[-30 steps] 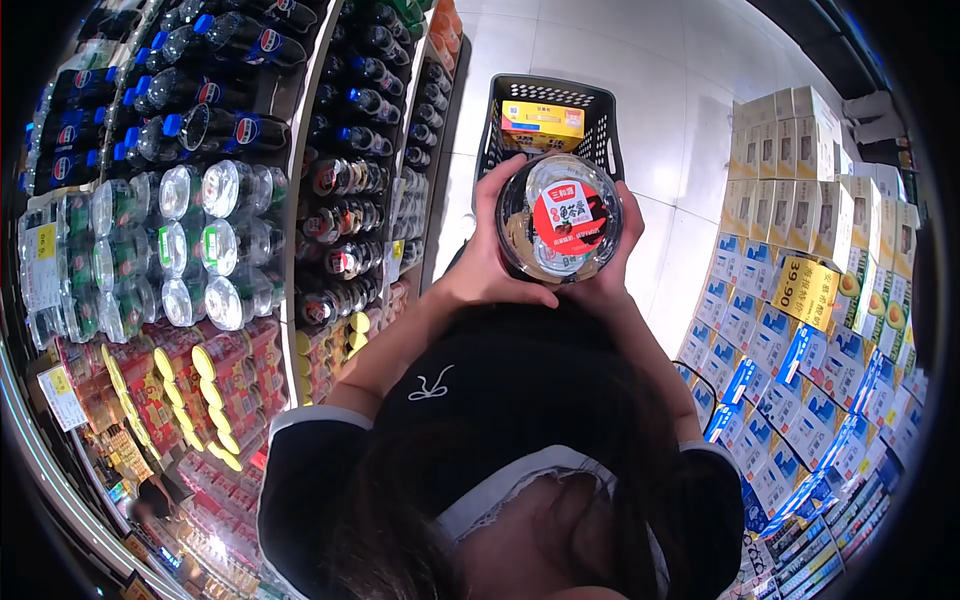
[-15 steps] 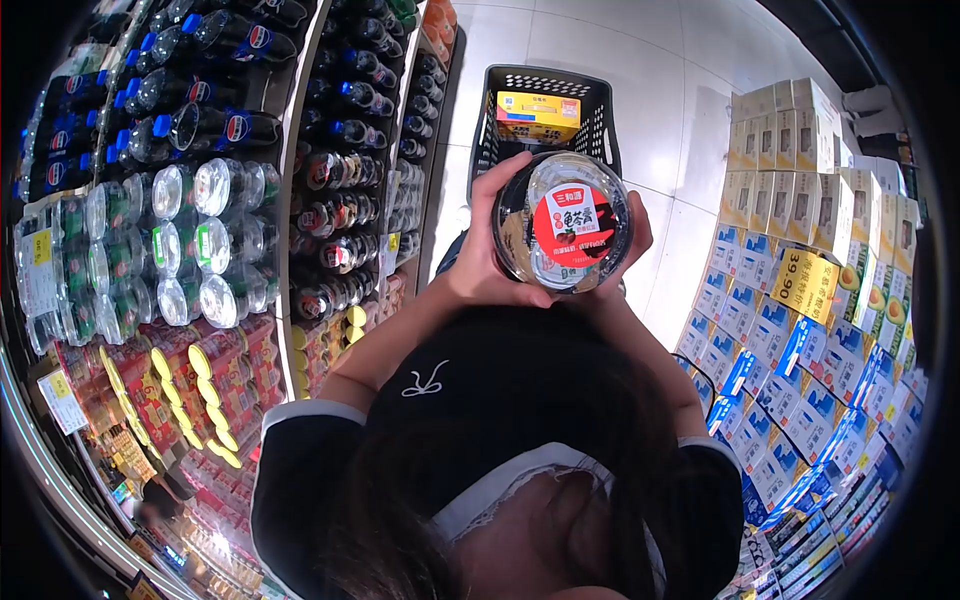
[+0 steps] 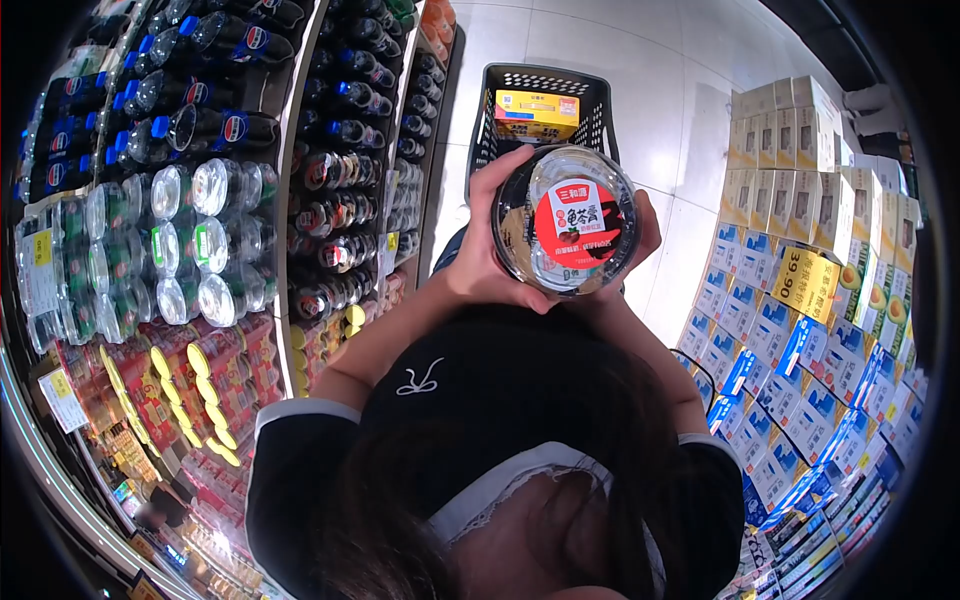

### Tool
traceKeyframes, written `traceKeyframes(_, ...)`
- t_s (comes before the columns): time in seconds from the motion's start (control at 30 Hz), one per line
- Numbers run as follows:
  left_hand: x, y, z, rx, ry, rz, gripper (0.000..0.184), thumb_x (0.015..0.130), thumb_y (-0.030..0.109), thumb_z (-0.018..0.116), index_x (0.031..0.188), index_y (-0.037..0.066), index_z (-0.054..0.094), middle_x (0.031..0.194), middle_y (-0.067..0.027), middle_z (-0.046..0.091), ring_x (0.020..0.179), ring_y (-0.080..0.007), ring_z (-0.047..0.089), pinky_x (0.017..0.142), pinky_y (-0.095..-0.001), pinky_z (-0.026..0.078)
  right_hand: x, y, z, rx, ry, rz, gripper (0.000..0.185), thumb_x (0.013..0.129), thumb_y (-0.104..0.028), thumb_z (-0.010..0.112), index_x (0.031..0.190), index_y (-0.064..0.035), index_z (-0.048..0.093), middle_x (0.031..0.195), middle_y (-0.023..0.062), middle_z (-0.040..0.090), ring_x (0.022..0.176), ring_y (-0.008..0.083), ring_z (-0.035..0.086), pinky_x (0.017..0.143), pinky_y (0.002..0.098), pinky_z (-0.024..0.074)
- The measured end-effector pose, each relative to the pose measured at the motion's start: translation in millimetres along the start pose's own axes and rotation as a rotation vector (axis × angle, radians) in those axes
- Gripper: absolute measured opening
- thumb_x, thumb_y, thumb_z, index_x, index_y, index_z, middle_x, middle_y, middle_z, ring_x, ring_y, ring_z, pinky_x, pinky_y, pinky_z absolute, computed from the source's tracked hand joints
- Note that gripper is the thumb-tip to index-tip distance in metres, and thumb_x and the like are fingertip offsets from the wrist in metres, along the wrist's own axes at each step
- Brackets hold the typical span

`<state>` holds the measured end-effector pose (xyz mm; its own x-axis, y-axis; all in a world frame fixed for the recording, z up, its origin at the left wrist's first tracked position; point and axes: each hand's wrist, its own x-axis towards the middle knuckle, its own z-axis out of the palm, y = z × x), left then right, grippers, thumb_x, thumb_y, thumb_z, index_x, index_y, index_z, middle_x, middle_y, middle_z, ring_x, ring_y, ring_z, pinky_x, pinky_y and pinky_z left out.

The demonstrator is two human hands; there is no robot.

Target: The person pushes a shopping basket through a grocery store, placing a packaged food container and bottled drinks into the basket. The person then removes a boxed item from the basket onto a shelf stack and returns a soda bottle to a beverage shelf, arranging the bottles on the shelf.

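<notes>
Snug against the left hand [image 3: 484,245], which is curled round its side, sits a round see-through tub [image 3: 567,222], no real long axis tbh; the right hand [image 3: 645,232] cups the opposite side, so neither hand's nearer.

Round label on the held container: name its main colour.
The label is mostly red, shown best in the head view.

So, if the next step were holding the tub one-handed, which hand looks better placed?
Probably the left hand: it visibly wraps the tub along its left side and near edge. The right hand is mostly hidden behind the tub, so its grip is harder to judge.
</notes>
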<state>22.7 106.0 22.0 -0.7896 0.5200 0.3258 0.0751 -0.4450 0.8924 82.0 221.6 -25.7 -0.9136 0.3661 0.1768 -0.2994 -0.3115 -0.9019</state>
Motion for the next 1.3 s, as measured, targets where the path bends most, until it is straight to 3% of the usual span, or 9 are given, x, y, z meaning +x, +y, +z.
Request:
traceKeyframes(0.1,3.3,3.7,-0.1,0.023,-0.041,0.002,0.127,0.044,0.042,0.087,0.136,0.004,0.008,0.132,-0.0182,0.03,0.124,-0.0282,0.033,0.103,-0.0401,0.027,2.9,-6.2,3.2,-0.092,0.012,-0.013,0.074,0.082,-0.048,0.053,0.133,-0.0153,0.011,0.132,0.0135,0.033,0.116,0.021,0.043,0.096,0.0387,0.0391)
traceKeyframes(0.2,4.4,1.8,-5.0,0.214,-0.066,0.046,0.126,0.046,0.043,0.086,0.136,0.004,0.007,0.131,-0.0175,0.029,0.124,-0.0277,0.032,0.103,-0.0401,0.026,13.2,-18.8,11.9,-0.318,-0.042,-0.33,0.084,0.077,-0.038,0.065,0.133,-0.0112,0.009,0.131,0.0151,0.031,0.116,0.0223,0.042,0.096,0.0399,0.039)
traceKeyframes(0.23,3.1,0.7,-5.3,0.215,-0.066,0.045,0.126,0.046,0.043,0.086,0.136,0.004,0.007,0.131,-0.0175,0.029,0.124,-0.0277,0.032,0.103,-0.0401,0.026,14.6,-17.0,11.0,-0.317,-0.041,-0.329,0.084,0.077,-0.038,0.065,0.133,-0.0112,0.009,0.131,0.0151,0.031,0.116,0.0223,0.042,0.096,0.0399,0.039)
traceKeyframes(0.3,0.6,-1.8,-5.2,0.124,-0.04,-0.018,0.122,0.049,0.041,0.086,0.135,0.004,0.008,0.131,-0.0169,0.028,0.124,-0.0273,0.031,0.103,-0.0403,0.025,17.9,-14.0,8.6,-0.283,-0.068,-0.45,0.09,0.068,-0.031,0.076,0.128,-0.0026,0.015,0.124,0.0232,0.037,0.11,0.0288,0.049,0.092,0.0392,0.0438)
traceKeyframes(0.33,0.1,-2.0,-4.8,0.124,-0.043,-0.018,0.122,0.049,0.041,0.086,0.135,0.004,0.008,0.131,-0.0169,0.028,0.124,-0.0273,0.031,0.103,-0.0403,0.025,20.0,-18.7,11.5,-0.396,-0.083,-0.523,0.098,0.065,-0.036,0.078,0.129,-0.0017,0.012,0.124,0.025,0.037,0.11,0.0302,0.048,0.092,0.0393,0.0426)
traceKeyframes(0.7,-2.6,3.9,-9.8,0.146,-0.02,-0.024,0.115,0.053,0.035,0.084,0.134,0.003,0.01,0.13,-0.0177,0.029,0.123,-0.0275,0.032,0.103,-0.0399,0.026,13.7,-11.4,6.0,-0.341,-0.14,-0.454,0.107,0.06,-0.041,0.08,0.129,0.0012,0.01,0.126,0.0274,0.034,0.113,0.0329,0.046,0.095,0.0422,0.0375)
traceKeyframes(0.8,-3.2,6.4,-11.3,0.214,-0.006,-0.03,0.114,0.053,0.034,0.084,0.135,0.003,0.011,0.13,-0.0175,0.03,0.123,-0.027,0.033,0.103,-0.0397,0.026,10.9,-8.1,3.3,-0.233,-0.157,-0.284,0.108,0.059,-0.041,0.081,0.129,0.0005,0.01,0.126,0.0271,0.034,0.113,0.0334,0.045,0.096,0.0426,0.0361)
traceKeyframes(0.97,-1.6,9.0,-9.7,0.155,0.03,-0.082,0.114,0.054,0.034,0.084,0.135,0.003,0.01,0.13,-0.0171,0.031,0.123,-0.0264,0.033,0.103,-0.0393,0.026,18.8,-21.6,9.2,-0.426,-0.236,-0.447,0.105,0.065,-0.019,0.079,0.133,-0.0025,0.001,0.125,0.0245,0.033,0.112,0.0292,0.046,0.092,0.0394,0.041)
traceKeyframes(1.3,-1.0,8.5,-12.1,0.033,0.103,-0.176,0.109,0.057,0.024,0.08,0.136,0.006,0.008,0.131,-0.0138,0.03,0.124,-0.0235,0.032,0.103,-0.0372,0.026,19.0,-16.3,-0.5,-0.402,-0.336,-0.344,0.107,0.066,-0.019,0.079,0.133,0.0,-0.001,0.127,0.0248,0.032,0.115,0.031,0.044,0.097,0.0405,0.0337)
